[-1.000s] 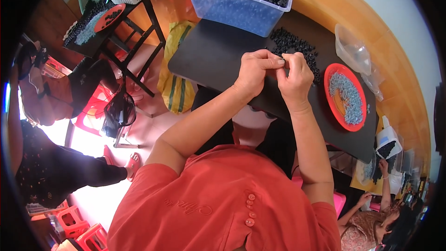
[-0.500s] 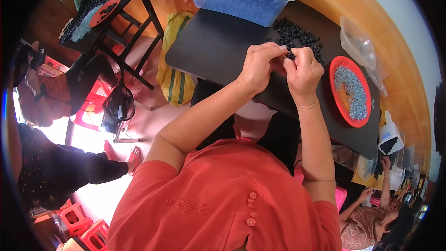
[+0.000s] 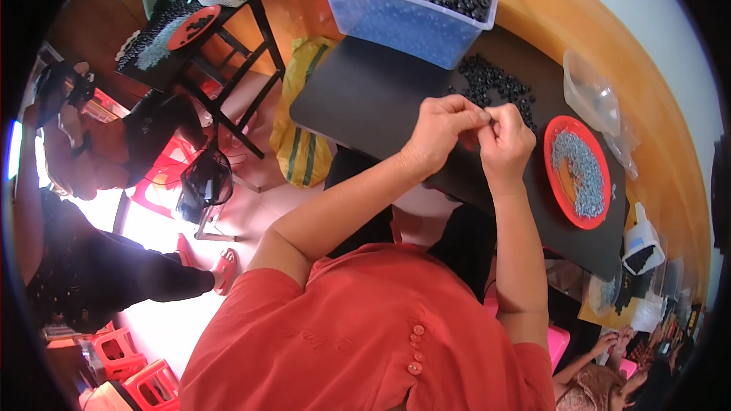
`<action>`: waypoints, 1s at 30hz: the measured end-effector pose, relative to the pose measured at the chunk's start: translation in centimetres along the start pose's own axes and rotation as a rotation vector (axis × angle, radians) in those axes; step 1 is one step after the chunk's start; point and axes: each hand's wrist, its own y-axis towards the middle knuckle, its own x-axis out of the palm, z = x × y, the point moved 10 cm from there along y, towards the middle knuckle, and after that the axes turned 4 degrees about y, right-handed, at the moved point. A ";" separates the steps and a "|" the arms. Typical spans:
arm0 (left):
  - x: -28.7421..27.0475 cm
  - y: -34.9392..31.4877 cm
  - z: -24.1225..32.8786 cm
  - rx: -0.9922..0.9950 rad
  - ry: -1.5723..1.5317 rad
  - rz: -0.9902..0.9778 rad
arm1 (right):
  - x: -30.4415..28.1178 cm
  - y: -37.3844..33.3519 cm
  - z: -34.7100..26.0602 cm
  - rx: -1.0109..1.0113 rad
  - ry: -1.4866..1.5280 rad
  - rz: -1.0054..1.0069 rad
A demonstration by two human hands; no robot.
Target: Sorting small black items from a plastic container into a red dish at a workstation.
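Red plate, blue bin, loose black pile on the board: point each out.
Red plate (image 3: 558, 191): head view, bare left rim.
Blue bin (image 3: 403, 24): head view, front wall.
Black pile (image 3: 495, 84): head view, middle of the loose pieces.

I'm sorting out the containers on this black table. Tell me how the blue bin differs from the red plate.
The blue bin is a deep, see-through rectangular tub; the red plate is round, shallow and opaque. The bin is heaped with small black pieces, the plate carries a layer of small grey ones. The bin stands at the table's far edge, the plate lies right of the hands. Both hold small loose parts.
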 end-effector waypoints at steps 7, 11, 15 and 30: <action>-0.4 0.9 4.3 0.129 0.363 0.012 | 0.8 0.2 0.6 0.066 0.211 0.011; -1.6 5.0 12.3 0.375 0.610 0.157 | -1.6 0.4 2.1 0.299 0.233 0.092; -2.8 10.6 20.8 0.697 1.044 0.336 | -3.5 -0.8 5.5 0.482 0.413 0.177; 7.2 15.7 -0.1 0.664 1.788 -0.151 | -12.5 -3.0 4.4 0.155 -0.089 0.169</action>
